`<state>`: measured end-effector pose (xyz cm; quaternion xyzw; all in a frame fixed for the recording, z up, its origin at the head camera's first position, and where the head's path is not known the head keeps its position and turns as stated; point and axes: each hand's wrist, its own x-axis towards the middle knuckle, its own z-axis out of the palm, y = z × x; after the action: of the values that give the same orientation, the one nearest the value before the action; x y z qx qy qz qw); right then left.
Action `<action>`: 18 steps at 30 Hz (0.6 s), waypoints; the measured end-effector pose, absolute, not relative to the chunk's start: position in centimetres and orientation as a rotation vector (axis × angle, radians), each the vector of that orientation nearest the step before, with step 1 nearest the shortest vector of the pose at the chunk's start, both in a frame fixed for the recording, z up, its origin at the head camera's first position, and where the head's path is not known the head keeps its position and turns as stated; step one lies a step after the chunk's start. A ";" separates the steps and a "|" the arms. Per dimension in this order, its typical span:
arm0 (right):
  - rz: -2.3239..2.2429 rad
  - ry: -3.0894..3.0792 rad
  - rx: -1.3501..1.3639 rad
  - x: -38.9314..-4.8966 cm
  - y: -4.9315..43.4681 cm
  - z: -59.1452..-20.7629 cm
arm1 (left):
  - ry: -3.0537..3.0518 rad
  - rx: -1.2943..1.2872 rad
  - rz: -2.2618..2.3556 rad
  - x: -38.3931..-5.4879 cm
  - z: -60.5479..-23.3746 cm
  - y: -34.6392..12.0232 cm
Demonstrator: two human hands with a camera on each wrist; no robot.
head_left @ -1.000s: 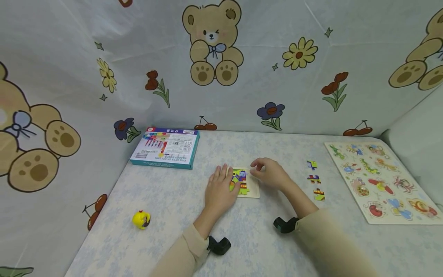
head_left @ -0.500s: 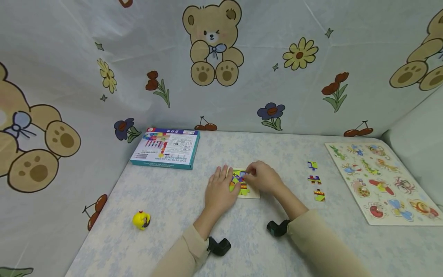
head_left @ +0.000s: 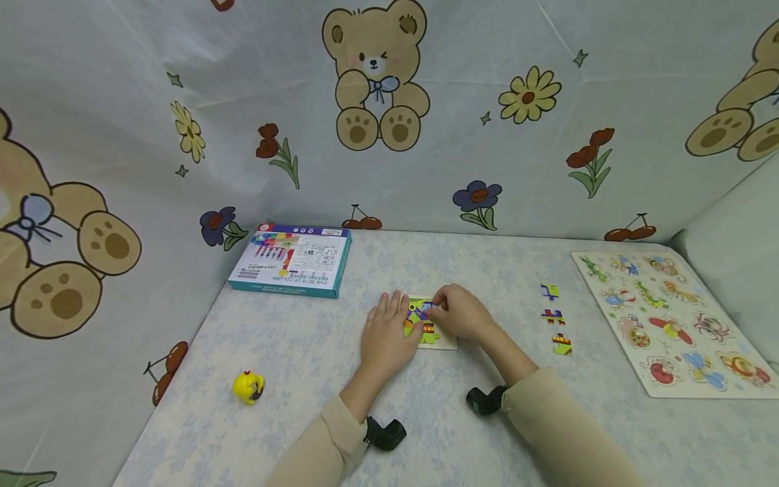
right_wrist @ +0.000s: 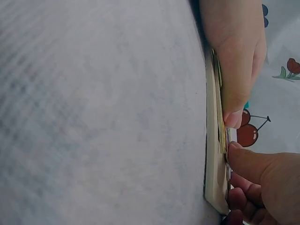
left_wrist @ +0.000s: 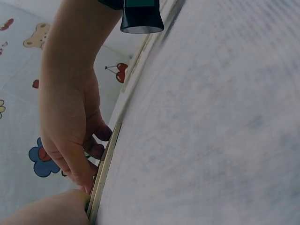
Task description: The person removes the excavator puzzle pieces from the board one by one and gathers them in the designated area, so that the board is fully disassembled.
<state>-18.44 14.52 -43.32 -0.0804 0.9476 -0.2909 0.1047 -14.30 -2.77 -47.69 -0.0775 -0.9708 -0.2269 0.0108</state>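
A small jigsaw puzzle board (head_left: 447, 342) with a pale frame lies mid-table, its left part covered with bright yellow, purple and red pieces. My left hand (head_left: 389, 338) lies flat over its left side, fingers straight, thumb pressing on the pieces. From the right, my right hand (head_left: 465, 312) reaches over the board and pinches a puzzle piece between thumb and fingers, right against the assembled part. The hand mostly hides that piece. In the right wrist view the right thumb (right_wrist: 246, 161) is at the piece's edge, close to the left thumb (right_wrist: 233, 105).
Right of the board, several loose puzzle pieces (head_left: 552, 316) lie in a column. Farther right is a large insect picture board (head_left: 639, 325). A flat box (head_left: 291, 262) stands at back left, and a yellow toy (head_left: 248, 387) sits at front left. A patterned cloth (head_left: 438, 122) hangs behind.
My right hand has moved left and slightly down, from the board's right edge onto the pieces, and then stayed there. My left hand has kept its place.
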 end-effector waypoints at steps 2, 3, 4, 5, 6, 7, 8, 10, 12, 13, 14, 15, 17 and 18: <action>-0.863 2.789 -0.240 -18.4 14.5 -43.3 | -3.032 -0.240 -0.708 -14.3 -47.6 -2.8; -0.864 2.787 -0.245 -18.4 14.5 -43.3 | -3.032 -0.240 -0.709 -14.3 -47.6 -2.8; -0.869 2.784 -0.249 -18.4 14.5 -43.3 | -3.032 -0.241 -0.710 -14.3 -47.5 -2.8; -0.878 2.780 -0.252 -18.4 14.5 -43.2 | -3.032 -0.243 -0.710 -14.3 -47.5 -2.8; -0.884 2.778 -0.256 -18.4 14.6 -43.3 | -3.033 -0.244 -0.710 -14.3 -47.5 -2.8; -0.895 2.775 -0.256 -18.4 14.6 -43.3 | -3.033 -0.246 -0.708 -14.3 -47.5 -2.8; -0.907 2.772 -0.258 -18.5 14.6 -43.3 | -3.028 -0.250 -0.710 -14.3 -47.5 -2.7; -0.922 2.774 -0.257 -18.5 14.6 -43.3 | -3.020 -0.256 -0.708 -14.3 -47.5 -2.7; -0.937 2.777 -0.246 -18.6 14.7 -43.4 | -3.009 -0.260 -0.709 -14.2 -47.4 -2.7; -0.950 2.775 -0.241 -18.6 14.7 -43.4 | -3.007 -0.261 -0.710 -14.2 -47.4 -2.7; -0.962 2.774 -0.230 -18.7 14.7 -43.5 | -3.005 -0.261 -0.713 -14.2 -47.3 -2.7; -0.974 2.773 -0.223 -18.7 14.8 -43.5 | -3.009 -0.259 -0.712 -14.2 -47.3 -2.7; -1.015 2.759 -0.209 -18.7 14.8 -43.6 | -3.015 -0.256 -0.717 -14.2 -47.3 -2.7; -1.039 2.750 -0.210 -18.7 14.8 -43.6 | -3.018 -0.255 -0.719 -14.2 -47.3 -2.7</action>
<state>-18.72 14.84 -43.64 -0.0709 0.9287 -0.3509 0.0969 -14.17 -2.72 -47.26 -0.0818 -0.9694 -0.2310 0.0144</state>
